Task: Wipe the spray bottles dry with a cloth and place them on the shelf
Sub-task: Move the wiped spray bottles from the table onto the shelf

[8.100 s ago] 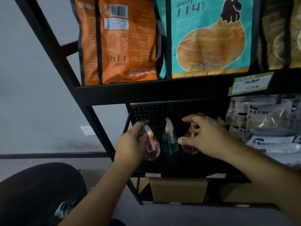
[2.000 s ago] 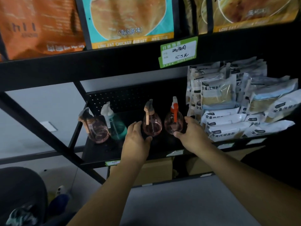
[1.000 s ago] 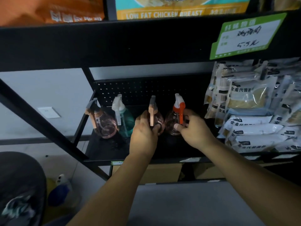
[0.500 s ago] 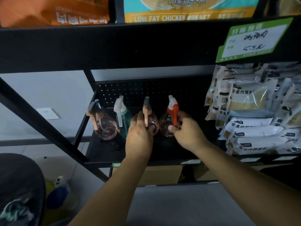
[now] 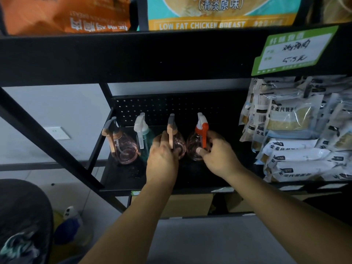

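Several spray bottles stand in a row on the black shelf [image 5: 122, 178]. My left hand [image 5: 162, 159] grips the pink bottle with the tan trigger [image 5: 178, 141]. Just to its right, my right hand [image 5: 217, 155] holds the pink bottle with the orange trigger [image 5: 194, 147], thumb on its front and fingers curled behind it. Further left stand a teal bottle with a white trigger [image 5: 145, 138] and another pink bottle with a tan trigger [image 5: 125, 147], both untouched. No cloth is in view.
White food packets [image 5: 297, 141] are stacked on the right part of the shelf, close to my right hand. An upper shelf [image 5: 133, 54] with large snack bags and a green price tag [image 5: 293, 52] overhangs. Cardboard boxes [image 5: 190, 204] sit below. A slanted black frame bar [image 5: 49, 138] runs at left.
Both hands have stayed on the two right-hand bottles over the last second, with only small shifts of grip and of the camera. Eight seconds ago they were handling bottles further left.
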A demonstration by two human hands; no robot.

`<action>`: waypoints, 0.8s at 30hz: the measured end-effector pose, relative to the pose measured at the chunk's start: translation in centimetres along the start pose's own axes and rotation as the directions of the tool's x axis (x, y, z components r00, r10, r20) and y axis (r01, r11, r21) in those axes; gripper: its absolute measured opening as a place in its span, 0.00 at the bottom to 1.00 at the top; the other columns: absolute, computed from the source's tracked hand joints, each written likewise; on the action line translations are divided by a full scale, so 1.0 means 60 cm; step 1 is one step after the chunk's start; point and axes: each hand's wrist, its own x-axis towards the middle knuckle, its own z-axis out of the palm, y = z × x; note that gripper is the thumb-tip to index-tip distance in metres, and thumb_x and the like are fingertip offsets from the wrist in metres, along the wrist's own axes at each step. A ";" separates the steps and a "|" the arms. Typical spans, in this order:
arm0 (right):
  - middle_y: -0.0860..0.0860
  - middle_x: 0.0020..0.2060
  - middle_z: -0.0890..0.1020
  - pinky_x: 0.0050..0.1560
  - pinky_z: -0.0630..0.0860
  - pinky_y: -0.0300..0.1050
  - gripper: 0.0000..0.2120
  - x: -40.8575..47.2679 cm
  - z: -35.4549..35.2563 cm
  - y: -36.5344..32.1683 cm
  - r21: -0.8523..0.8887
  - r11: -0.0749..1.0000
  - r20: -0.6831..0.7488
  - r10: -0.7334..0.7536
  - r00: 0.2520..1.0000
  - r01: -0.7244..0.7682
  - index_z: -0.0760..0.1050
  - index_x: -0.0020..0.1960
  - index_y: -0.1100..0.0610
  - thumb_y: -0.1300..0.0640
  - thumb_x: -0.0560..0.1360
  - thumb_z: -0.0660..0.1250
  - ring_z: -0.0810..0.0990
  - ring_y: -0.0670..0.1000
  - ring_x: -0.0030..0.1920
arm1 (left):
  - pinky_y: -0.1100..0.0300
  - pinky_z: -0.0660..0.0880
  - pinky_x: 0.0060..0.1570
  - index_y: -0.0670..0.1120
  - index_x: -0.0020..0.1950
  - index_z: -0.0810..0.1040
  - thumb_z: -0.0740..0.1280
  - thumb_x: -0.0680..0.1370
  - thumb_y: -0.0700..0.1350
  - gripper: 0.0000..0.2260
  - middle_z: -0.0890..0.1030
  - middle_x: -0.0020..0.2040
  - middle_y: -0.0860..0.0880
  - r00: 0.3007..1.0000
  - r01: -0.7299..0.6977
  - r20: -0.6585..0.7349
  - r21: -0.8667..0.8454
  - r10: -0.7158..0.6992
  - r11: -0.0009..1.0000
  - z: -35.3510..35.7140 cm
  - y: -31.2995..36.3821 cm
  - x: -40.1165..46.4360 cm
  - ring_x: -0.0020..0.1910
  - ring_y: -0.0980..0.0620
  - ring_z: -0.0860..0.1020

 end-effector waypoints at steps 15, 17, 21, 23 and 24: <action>0.50 0.63 0.78 0.56 0.72 0.40 0.26 -0.004 -0.001 -0.009 0.011 1.000 0.011 0.018 1.000 -0.018 0.69 0.74 0.46 0.55 0.78 0.72 0.79 0.51 0.62 | 0.49 0.76 0.68 0.40 0.76 0.73 0.72 0.83 0.45 0.23 0.73 0.72 0.41 1.000 0.030 -0.005 0.020 -0.029 0.999 -0.001 0.005 -0.002 0.67 0.42 0.77; 0.50 0.63 0.78 0.55 0.72 0.40 0.26 -0.004 -0.001 -0.010 0.009 1.000 0.005 0.019 1.000 -0.019 0.69 0.74 0.47 0.55 0.78 0.72 0.79 0.51 0.62 | 0.51 0.76 0.67 0.40 0.76 0.73 0.72 0.83 0.46 0.23 0.74 0.71 0.42 0.999 0.036 -0.007 0.020 -0.035 0.999 -0.003 0.008 -0.001 0.67 0.43 0.77; 0.50 0.64 0.77 0.55 0.71 0.39 0.26 -0.006 -0.002 -0.014 -0.011 1.000 0.004 0.019 1.000 -0.019 0.68 0.74 0.48 0.55 0.79 0.72 0.79 0.51 0.62 | 0.51 0.77 0.64 0.39 0.73 0.75 0.72 0.82 0.46 0.21 0.75 0.69 0.41 0.999 0.033 -0.003 0.017 -0.033 0.999 -0.003 0.008 -0.002 0.64 0.42 0.78; 0.50 0.64 0.77 0.55 0.71 0.39 0.26 -0.007 -0.004 -0.015 -0.013 1.000 0.008 0.020 1.000 -0.020 0.69 0.74 0.48 0.55 0.79 0.72 0.79 0.51 0.62 | 0.51 0.77 0.64 0.39 0.72 0.75 0.72 0.82 0.46 0.20 0.75 0.68 0.41 0.999 0.034 0.001 0.020 -0.034 0.999 -0.002 0.006 -0.002 0.64 0.42 0.78; 0.50 0.64 0.77 0.55 0.71 0.39 0.26 -0.007 -0.004 -0.016 -0.019 1.000 0.009 0.021 1.000 -0.021 0.69 0.74 0.48 0.55 0.79 0.72 0.79 0.51 0.63 | 0.51 0.77 0.65 0.40 0.74 0.74 0.73 0.82 0.46 0.22 0.75 0.69 0.41 0.999 0.033 -0.001 0.014 -0.033 0.999 -0.003 0.006 -0.001 0.64 0.43 0.78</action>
